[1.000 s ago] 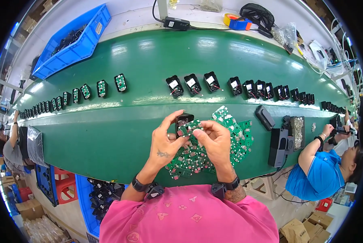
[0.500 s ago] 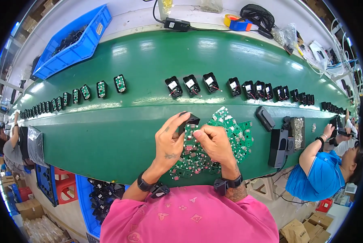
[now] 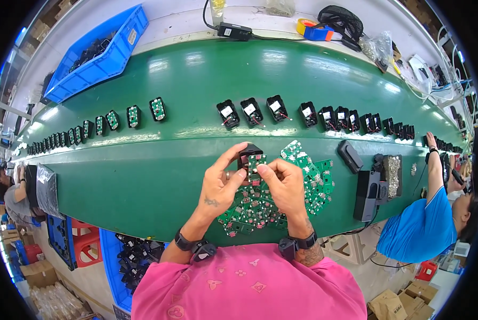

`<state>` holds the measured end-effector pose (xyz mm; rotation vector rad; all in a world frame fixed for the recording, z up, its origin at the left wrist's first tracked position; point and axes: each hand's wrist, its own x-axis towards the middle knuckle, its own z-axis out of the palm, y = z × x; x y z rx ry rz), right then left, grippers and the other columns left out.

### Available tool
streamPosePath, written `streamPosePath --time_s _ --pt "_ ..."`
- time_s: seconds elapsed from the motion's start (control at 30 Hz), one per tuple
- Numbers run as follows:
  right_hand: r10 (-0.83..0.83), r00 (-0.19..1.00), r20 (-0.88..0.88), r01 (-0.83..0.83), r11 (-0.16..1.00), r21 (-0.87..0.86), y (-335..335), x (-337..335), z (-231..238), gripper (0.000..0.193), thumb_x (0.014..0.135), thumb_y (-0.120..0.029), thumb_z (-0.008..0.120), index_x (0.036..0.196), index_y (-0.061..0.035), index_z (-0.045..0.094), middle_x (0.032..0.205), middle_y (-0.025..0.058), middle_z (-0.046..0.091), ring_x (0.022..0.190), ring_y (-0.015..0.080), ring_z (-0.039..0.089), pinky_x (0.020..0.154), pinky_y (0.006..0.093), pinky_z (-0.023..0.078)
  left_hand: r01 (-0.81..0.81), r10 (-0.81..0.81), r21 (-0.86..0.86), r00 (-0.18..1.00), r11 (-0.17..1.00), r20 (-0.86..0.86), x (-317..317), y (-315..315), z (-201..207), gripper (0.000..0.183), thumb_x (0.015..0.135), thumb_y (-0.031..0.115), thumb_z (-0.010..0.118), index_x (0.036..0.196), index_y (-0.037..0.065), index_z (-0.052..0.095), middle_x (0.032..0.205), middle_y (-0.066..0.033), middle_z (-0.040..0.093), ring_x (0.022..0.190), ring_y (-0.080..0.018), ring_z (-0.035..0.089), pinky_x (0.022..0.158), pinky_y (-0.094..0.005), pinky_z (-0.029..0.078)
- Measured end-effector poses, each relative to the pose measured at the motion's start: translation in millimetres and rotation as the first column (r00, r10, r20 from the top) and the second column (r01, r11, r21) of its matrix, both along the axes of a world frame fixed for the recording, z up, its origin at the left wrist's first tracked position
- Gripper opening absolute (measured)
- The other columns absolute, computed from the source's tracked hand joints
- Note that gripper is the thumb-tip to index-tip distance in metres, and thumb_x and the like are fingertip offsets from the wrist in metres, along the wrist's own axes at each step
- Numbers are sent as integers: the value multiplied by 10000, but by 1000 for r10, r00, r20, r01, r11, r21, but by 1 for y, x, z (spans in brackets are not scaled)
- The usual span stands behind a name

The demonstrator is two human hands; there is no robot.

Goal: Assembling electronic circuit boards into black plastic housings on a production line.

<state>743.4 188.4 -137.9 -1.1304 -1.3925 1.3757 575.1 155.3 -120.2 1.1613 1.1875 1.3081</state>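
Note:
My left hand [image 3: 217,186] is closed round a small black plastic case [image 3: 251,150], its thumb against the near side. With thumb and fingers my right hand [image 3: 286,186] pinches a green circuit board [image 3: 257,166] by its right edge. The board stands at the open side of the case, overlapping it; whether it is seated inside cannot be made out. Below and right of my hands lies a heap of loose green circuit boards [image 3: 316,181], spread over the green table [image 3: 137,197].
A row of black cases with boards in them [image 3: 157,109] runs left; cases with white-labelled parts and red wires [image 3: 277,109] run right. A black block [image 3: 350,156] and a dark device [image 3: 365,194] stand right. A blue crate [image 3: 97,58] sits far left. A co-worker in blue [image 3: 417,229] reaches across.
The board has come upright against the case, and my left thumb has moved in beside it. My right hand has shifted slightly. The co-worker at right has stretched an arm toward the row of cases.

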Motion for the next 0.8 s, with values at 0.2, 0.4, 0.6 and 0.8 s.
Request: streamPosePath --time_s 0.2,0.4,0.6,0.8 --pt "-53 997 54 51 997 49 -3 -8 7 284 918 -163 725 712 -2 614 598 -57 528 538 19 386 455 235 281 38 -38 -28 999 999 18 7 -2 -2 495 921 -33 590 1397 1 456 1312 -169 552 1014 -192 658 799 -304 610" --pt "-41 980 196 22 995 99 -2 -7 7 213 911 -162 722 823 17 649 602 -2 565 529 50 448 464 249 340 -25 21 -94 999 995 -48 6 -1 -1 382 992 106 567 1350 18 467 1260 -170 583 1029 -182 658 700 -271 635" --pt "28 998 63 -33 996 79 1 -9 11 324 945 -136 651 1238 -10 593 766 60 614 624 106 552 555 283 444 -36 31 -139 999 990 -42 11 1 1 346 1029 140 483 1350 20 434 1201 -169 612 838 -199 706 594 -260 618" --pt "138 984 109 -149 985 92 4 -10 8 404 970 -119 565 1365 -41 534 971 177 670 797 263 677 720 359 533 -21 13 -225 999 974 -37 14 1 -2 328 1038 130 441 1341 7 410 1109 -172 640 603 -199 692 479 -248 566"
